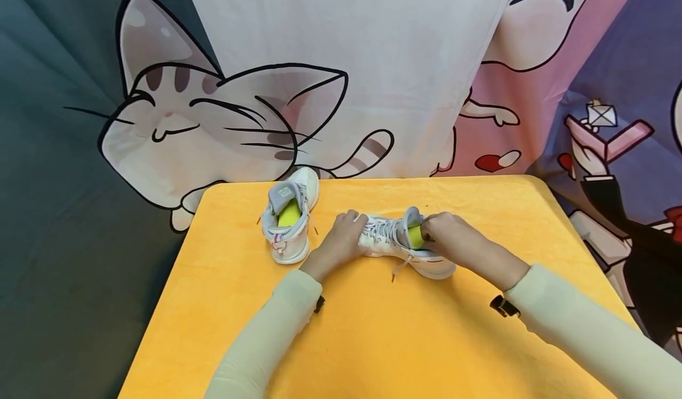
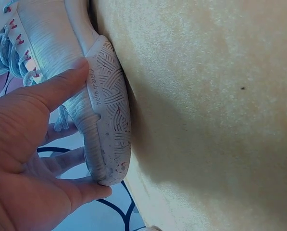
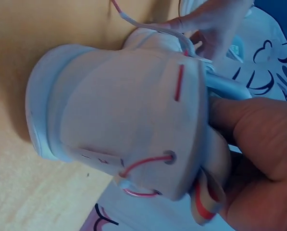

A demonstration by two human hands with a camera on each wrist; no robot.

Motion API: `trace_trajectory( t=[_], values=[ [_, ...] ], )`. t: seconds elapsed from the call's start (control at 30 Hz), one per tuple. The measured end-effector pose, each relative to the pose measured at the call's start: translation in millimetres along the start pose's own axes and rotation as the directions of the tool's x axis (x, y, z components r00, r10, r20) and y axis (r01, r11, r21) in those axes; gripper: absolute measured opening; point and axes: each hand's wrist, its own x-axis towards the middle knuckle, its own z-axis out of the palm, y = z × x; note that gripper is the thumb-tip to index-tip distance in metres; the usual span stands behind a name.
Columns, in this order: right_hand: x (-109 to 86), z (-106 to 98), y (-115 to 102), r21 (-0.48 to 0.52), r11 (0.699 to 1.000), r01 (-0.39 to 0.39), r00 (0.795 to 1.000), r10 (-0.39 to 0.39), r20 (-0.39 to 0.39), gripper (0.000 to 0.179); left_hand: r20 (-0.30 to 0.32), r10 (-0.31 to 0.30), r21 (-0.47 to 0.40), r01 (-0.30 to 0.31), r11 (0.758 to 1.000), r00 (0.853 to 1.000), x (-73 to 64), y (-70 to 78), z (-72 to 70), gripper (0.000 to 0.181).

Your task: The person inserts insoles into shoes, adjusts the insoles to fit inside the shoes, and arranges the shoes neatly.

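A white lace-up sneaker [image 1: 380, 236] lies sideways on the table, toe to the left. My left hand [image 1: 343, 237] grips its toe; in the left wrist view the thumb [image 2: 61, 89] lies on the upper beside the patterned toe sole, with the other fingers around the far side. My right hand [image 1: 453, 239] reaches into the shoe's opening at the heel end, fingers curled at a yellow-green insole [image 1: 415, 237]. In the right wrist view the heel [image 3: 129, 115] faces the camera and my thumb goes inside the collar; the fingertips are hidden.
The matching sneaker [image 1: 290, 215] stands to the left near the table's back edge, a yellow-green insole inside it. Both rest on a yellow-covered table [image 1: 362, 340]. Behind hangs a cloth printed with a cartoon cat [image 1: 176, 109].
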Motion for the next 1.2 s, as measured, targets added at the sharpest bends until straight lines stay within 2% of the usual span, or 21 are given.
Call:
trace_trajectory(
  t=[0.2,0.43,0.63,0.8,0.93,1.07,1.2],
  values=[
    [0.4,7.8,-2.2,-0.038,0.999,-0.026,0.999,0.025,-0.034,0.017,-0.014,0.007,0.009,-0.006,1.000,1.000,-0.1,0.7,1.6,0.073],
    [-1.5,6.4,-3.5,-0.073,0.997,-0.014,1.000,0.013,-0.017,0.018,-0.019,0.031,0.025,-0.031,0.999,0.999,-0.3,0.0,3.3,0.074],
    [-5.5,-3.4,-1.8,-0.027,1.000,0.014,1.000,-0.015,-0.023,0.017,-0.020,0.028,0.030,-0.027,0.999,0.999,-0.6,-0.2,2.6,0.074],
    [-16.4,-15.2,3.4,0.036,0.999,0.012,0.999,-0.010,-0.048,0.015,-0.017,0.011,0.024,-0.011,1.000,1.000,-0.7,-0.6,1.6,0.074],
    [-28.1,-20.9,8.6,0.047,0.998,0.042,0.995,-0.038,-0.095,0.015,-0.021,0.011,0.018,-0.010,1.000,1.000,-0.9,-0.8,1.4,0.072],
    [-39.0,-20.0,11.6,0.029,0.996,0.087,0.986,-0.081,-0.149,0.015,-0.024,0.011,0.010,-0.011,1.000,1.000,-0.8,-1.6,2.4,0.071],
    [-43.7,-15.5,12.1,0.032,0.992,0.120,0.981,-0.113,-0.160,0.017,-0.028,0.010,0.010,-0.009,1.000,1.000,-0.9,-1.1,3.4,0.070]
  ],
)
